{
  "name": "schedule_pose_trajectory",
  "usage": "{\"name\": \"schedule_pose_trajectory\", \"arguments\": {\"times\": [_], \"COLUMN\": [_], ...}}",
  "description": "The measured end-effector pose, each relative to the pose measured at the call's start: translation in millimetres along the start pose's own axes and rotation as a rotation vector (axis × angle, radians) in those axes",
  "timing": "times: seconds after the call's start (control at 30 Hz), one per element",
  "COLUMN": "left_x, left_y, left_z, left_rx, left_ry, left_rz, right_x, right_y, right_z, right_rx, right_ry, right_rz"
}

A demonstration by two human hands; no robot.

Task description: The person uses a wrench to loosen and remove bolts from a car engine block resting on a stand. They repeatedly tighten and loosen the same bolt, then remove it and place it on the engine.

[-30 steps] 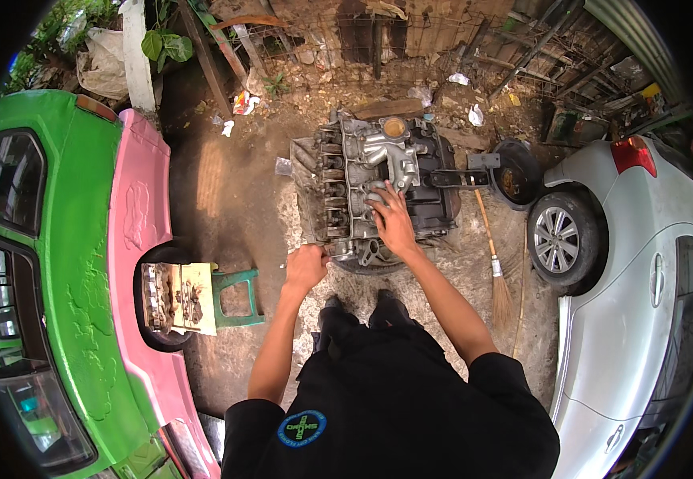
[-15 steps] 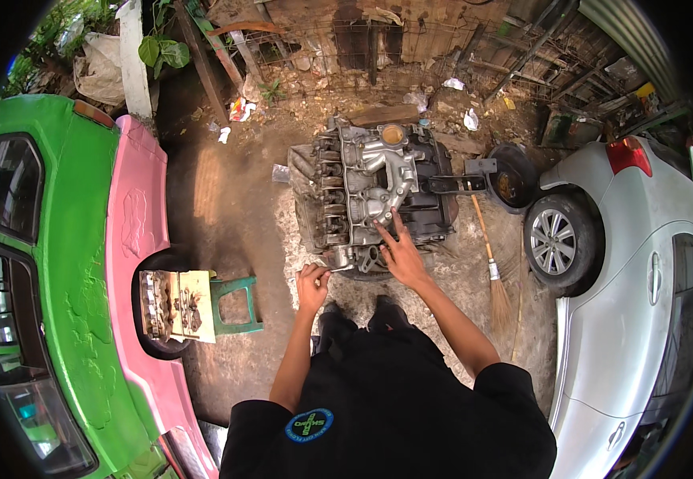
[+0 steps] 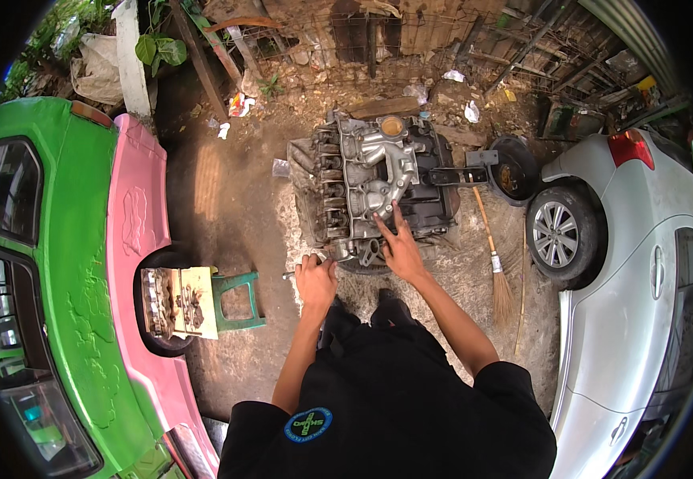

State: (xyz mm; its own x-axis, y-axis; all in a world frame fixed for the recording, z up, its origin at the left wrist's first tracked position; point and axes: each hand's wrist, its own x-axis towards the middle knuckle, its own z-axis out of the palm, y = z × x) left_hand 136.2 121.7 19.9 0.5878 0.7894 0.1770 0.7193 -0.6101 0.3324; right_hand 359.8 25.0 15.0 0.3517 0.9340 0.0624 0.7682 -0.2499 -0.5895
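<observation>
Head view, grimy engine (image 3: pixel 390 188), silver and black

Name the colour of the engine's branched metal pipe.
The branched metal pipe is silver, clearest in the head view.

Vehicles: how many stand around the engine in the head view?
2: a green-and-pink vehicle left of the engine, a silver car right of it. Both are partly cut off; others may be hidden.
</observation>
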Motion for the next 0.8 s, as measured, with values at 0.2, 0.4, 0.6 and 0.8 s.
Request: {"name": "schedule_pose_trajectory", "arguments": {"times": [0.2,0.4,0.6,0.8], "left_x": [-0.5,6.1,25.1,34.7], "left_y": [13.2,32.0,57.0,64.3], "left_z": [-10.2,-31.1,-48.5,-54.2], "left_rx": [0.027,-0.003,0.172,0.280], "left_ry": [-0.072,-0.264,-0.379,-0.438], "left_rz": [-0.137,-0.196,-0.094,-0.009], "right_x": [-1.1,-1.0,-0.8,-0.5], "right_y": [-1.9,-2.7,-4.3,-2.2], "right_z": [-1.2,-2.3,-3.1,-3.7], "right_rx": [-0.019,-0.037,-0.019,-0.038], "right_ry": [0.016,-0.003,-0.006,-0.007], "right_rz": [-0.014,0.000,0.007,-0.011]}}
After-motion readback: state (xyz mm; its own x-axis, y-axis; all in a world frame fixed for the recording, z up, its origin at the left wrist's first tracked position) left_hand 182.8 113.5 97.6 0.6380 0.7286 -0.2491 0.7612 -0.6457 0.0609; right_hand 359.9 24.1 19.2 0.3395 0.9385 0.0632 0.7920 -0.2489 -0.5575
